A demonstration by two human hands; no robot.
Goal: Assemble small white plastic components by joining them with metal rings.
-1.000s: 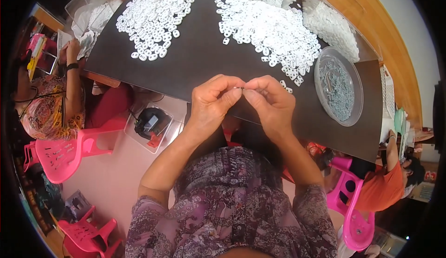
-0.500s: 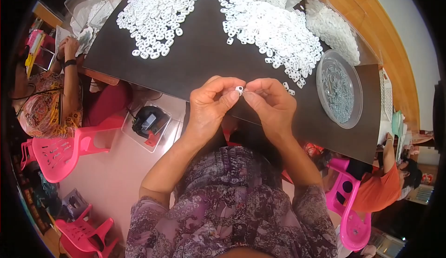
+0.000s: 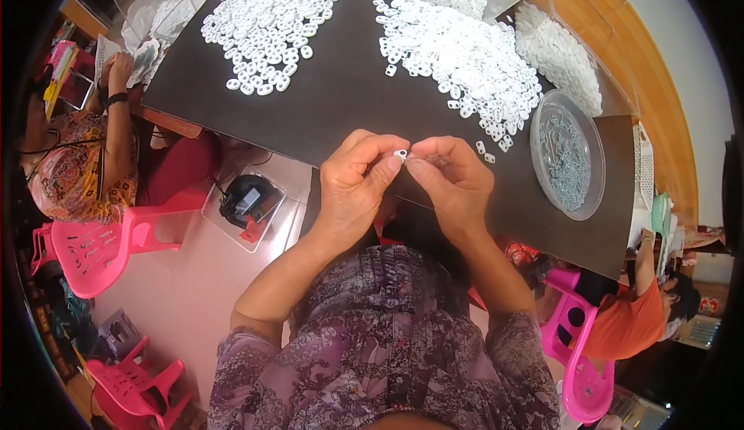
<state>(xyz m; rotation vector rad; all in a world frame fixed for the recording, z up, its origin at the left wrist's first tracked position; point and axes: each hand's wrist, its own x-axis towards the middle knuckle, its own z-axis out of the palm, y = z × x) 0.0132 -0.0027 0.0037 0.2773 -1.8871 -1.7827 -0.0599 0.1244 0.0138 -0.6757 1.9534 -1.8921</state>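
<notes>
Left hand [image 3: 349,186] and right hand [image 3: 457,186] meet, thumbs inward, near the edge of the desk [image 3: 333,101]; left grip pinches a white piece [image 3: 400,154]; I can't tell the right grip's hold.

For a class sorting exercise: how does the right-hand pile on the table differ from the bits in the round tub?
Colour: the right-hand pile is bright white; the bits are grey.
Place: the right-hand pile lies loose on the dark table; the bits lie inside a clear round tub.
Spread: the right-hand pile covers more area than the bits.
Shared: both consist of many small pieces.
</notes>
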